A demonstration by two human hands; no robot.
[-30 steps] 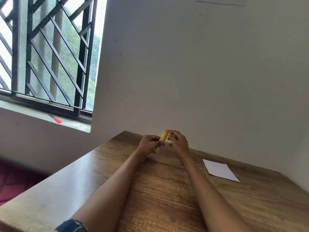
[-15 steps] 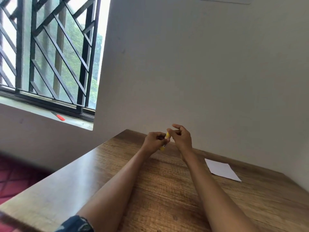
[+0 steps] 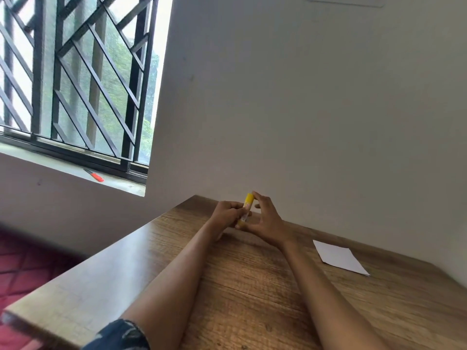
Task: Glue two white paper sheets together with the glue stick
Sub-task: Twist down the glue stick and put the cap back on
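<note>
Yellow plastic glue stick (image 3: 246, 209) stands tilted above the wooden table (image 3: 252, 286), left hand (image 3: 226, 214) wrapped round its body, right hand (image 3: 265, 219) fingertips loose at its cap, likely to uncap; white paper sheet (image 3: 340, 257) waits well right

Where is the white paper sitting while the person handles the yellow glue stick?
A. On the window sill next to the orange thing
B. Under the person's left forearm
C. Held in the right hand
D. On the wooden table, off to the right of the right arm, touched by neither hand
D: the white paper lies flat on the wooden table, apart from both hands, which are at the glue stick.
</note>
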